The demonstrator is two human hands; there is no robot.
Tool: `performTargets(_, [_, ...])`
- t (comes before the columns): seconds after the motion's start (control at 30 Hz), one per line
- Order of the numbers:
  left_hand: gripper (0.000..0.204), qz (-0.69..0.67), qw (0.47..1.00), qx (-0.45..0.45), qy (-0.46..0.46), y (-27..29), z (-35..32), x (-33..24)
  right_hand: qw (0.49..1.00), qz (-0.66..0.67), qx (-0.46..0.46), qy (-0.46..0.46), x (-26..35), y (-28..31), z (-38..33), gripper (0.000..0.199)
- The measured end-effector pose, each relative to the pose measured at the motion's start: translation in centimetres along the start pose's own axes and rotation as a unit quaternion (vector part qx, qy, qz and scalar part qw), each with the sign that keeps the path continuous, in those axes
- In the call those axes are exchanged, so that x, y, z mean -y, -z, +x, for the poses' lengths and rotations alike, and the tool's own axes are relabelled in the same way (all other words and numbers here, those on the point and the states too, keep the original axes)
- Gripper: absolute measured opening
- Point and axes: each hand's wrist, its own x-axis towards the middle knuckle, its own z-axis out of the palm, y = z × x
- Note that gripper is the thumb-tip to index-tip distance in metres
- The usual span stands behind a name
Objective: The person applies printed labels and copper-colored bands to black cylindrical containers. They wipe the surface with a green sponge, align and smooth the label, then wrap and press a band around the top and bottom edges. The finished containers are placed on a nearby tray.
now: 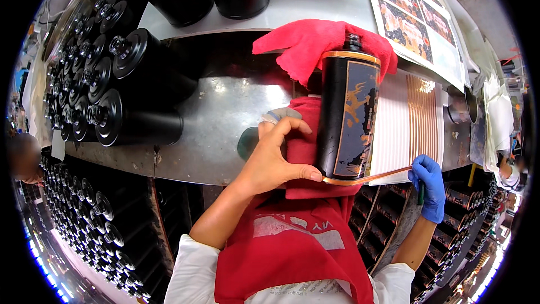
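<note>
A black bottle (333, 118) with a grey and copper label lies lengthwise on red cloth (304, 152), its neck (353, 41) at the far end on a brighter red cloth (315, 39). My bare left hand (271, 155) is at the bottle's left, thumb and index finger spread apart, the thumb pressing at the near end. A thin copper strip (388, 174) runs along that end and stretches to the right. Gripping its free end is my blue-gloved right hand (428, 187), which also has a green-handled tool (421, 195) in it.
A sheet of copper strips (422, 118) on white backing lies right of the bottle. Printed sheets (413, 17) lie at the far right. Several black bottles (135, 118) stand at the left and back of the metal table (225, 101). A green round thing (246, 142) sits beside my left hand.
</note>
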Motion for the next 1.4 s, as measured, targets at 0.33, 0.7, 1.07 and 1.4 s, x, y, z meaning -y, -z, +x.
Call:
performTargets(0.33, [0.090, -0.036, 0.999, 0.032, 0.005, 0.8, 0.7, 1.4, 0.999, -0.002, 0.033, -0.013, -0.9, 0.7, 1.2, 0.011])
performTargets(0.7, [0.080, 0.430, 0.851, -0.012, -0.303, -5.5, 0.5, -4.6, 0.996, -0.031, 0.084, -0.014, -1.6, 0.1, 2.2, 0.015])
performTargets(1.07, [0.088, 0.239, 0.930, -0.116, -0.255, -5.5, -1.4, -3.6, 0.990, 0.023, 0.136, -0.021, 1.2, -5.2, -0.2, 0.011])
performTargets(1.4, [0.086, 0.328, 0.903, -0.033, -0.276, -5.0, 0.5, -4.2, 0.977, 0.069, 0.201, -0.020, 1.8, -3.6, -1.9, 0.007])
